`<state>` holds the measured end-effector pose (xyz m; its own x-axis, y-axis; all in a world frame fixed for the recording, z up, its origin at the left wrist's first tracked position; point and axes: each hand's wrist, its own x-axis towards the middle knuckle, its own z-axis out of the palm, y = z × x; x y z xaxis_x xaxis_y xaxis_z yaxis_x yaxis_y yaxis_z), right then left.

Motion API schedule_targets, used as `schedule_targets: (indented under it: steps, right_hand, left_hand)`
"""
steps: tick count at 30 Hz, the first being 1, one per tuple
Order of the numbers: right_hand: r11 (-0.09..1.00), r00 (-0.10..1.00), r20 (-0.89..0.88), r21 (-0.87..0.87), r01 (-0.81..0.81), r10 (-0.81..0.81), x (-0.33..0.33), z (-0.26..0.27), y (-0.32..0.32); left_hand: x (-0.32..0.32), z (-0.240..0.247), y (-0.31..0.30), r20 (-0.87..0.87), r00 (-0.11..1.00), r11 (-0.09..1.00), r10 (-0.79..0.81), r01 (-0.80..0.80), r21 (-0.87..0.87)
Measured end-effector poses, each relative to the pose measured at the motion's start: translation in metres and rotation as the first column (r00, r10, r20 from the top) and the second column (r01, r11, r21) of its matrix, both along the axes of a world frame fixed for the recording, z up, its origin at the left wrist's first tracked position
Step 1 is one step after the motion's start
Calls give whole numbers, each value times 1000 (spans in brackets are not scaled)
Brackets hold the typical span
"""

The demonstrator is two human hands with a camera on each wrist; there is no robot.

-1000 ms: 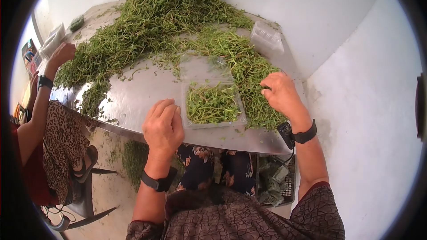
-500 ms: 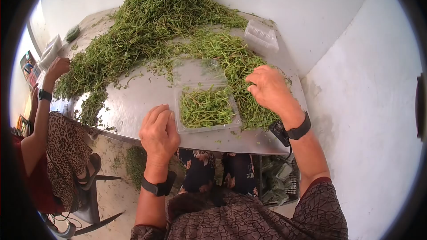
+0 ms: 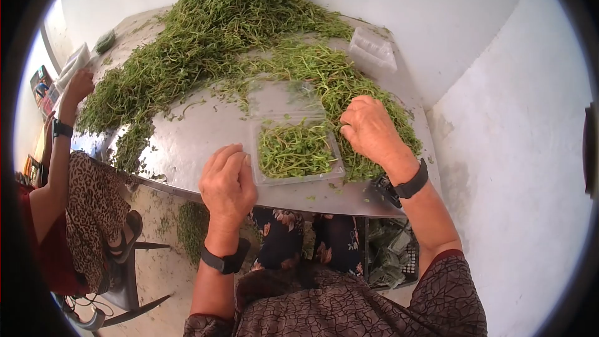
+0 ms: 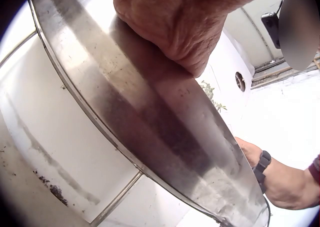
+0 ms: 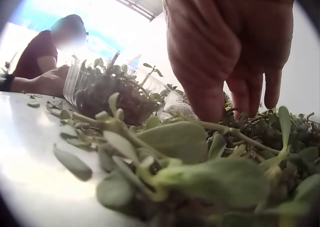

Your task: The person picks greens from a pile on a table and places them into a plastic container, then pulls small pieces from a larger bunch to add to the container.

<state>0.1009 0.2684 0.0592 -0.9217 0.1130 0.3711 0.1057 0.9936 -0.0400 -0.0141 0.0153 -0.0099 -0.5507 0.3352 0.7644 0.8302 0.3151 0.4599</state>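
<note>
My left hand (image 3: 228, 181) rests at the table's front edge with its fingers loosely bent. Its thumb lies close to the left side of a clear plastic clamshell box (image 3: 255, 176). The box's lid (image 3: 265, 97) is folded back, and cut leafy green stems (image 3: 296, 150) fill the base. To the right of the box, my right hand (image 3: 373, 131) reaches down into a smaller heap of greens (image 3: 340, 87). In the right wrist view the thumb and fingers (image 5: 241, 94) point straight down, apart from each other, their tips hidden among thick-leaved stems (image 5: 200, 132).
A tall mound of greens (image 3: 234, 12) covers the back of the steel table (image 3: 206, 125). Empty clear boxes (image 3: 372, 53) lie at the right near the wall. Another person's hand (image 3: 80, 85) is at the left. Below stands a dark crate (image 3: 409, 262) holding packed boxes.
My right hand has moved left and inward over the smaller heap, closer to the box. The left hand has stayed beside the box.
</note>
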Motion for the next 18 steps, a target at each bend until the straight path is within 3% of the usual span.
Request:
schedule_targets:
  steps: [10,18]
  right_hand:
    - [997,991,-109,-22,-76,73,6,3,11]
    - [983,973,-227,-185,-8,-35,12,28,-5]
  left_hand:
    - [1,3,0,12,1000,1000,-3,3,9]
    - [0,0,1,-13,1000,1000,1,-1,13]
